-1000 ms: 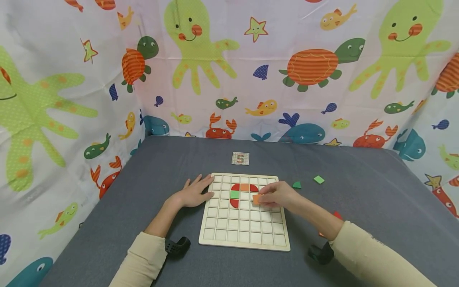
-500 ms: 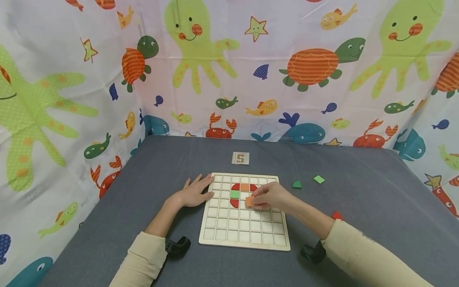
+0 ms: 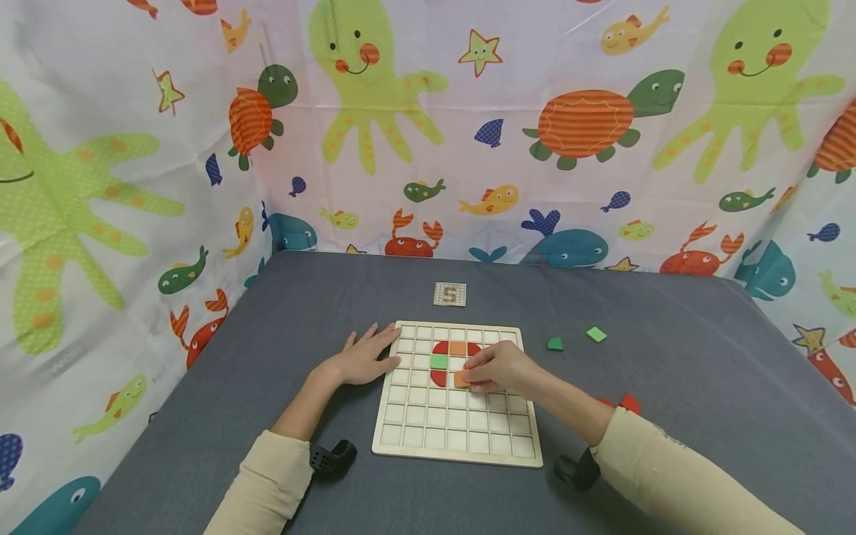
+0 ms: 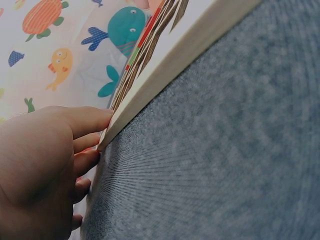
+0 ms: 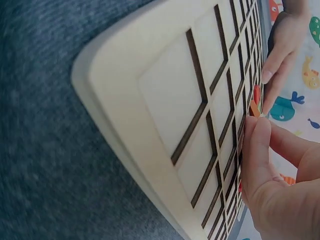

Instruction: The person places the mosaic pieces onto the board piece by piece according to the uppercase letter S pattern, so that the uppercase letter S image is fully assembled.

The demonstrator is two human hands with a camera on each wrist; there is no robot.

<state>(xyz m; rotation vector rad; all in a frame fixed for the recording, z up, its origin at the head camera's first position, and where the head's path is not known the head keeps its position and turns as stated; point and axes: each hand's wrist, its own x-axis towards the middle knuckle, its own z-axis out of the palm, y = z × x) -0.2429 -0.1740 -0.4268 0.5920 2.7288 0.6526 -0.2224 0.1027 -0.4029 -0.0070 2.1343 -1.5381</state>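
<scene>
My right hand [image 3: 503,368] pinches an orange square tile [image 3: 461,380] between thumb and fingers, over the wooden grid board [image 3: 461,442]. In the right wrist view the orange tile [image 5: 254,108] shows tilted at the fingertips. Left of it a red quarter-round tile [image 3: 438,378] lies in a cell, below a green square tile [image 3: 438,362]. Another orange square [image 3: 458,348] sits in the row above, between two red rounded tiles, the right one partly hidden by my hand. My left hand [image 3: 361,359] lies with fingers spread, its fingertips and thumb touching the board's left edge.
A small card with a grid and an S-shaped pattern [image 3: 450,294] lies behind the board. To the right are a dark green tile [image 3: 555,344], a light green tile [image 3: 597,334] and red tiles [image 3: 629,403] near my right forearm. A printed sea-animal curtain [image 3: 414,126] encloses the grey table.
My right hand has moved left across the board with the orange tile, bringing it near the red tile below the green square. The left hand has stayed in place.
</scene>
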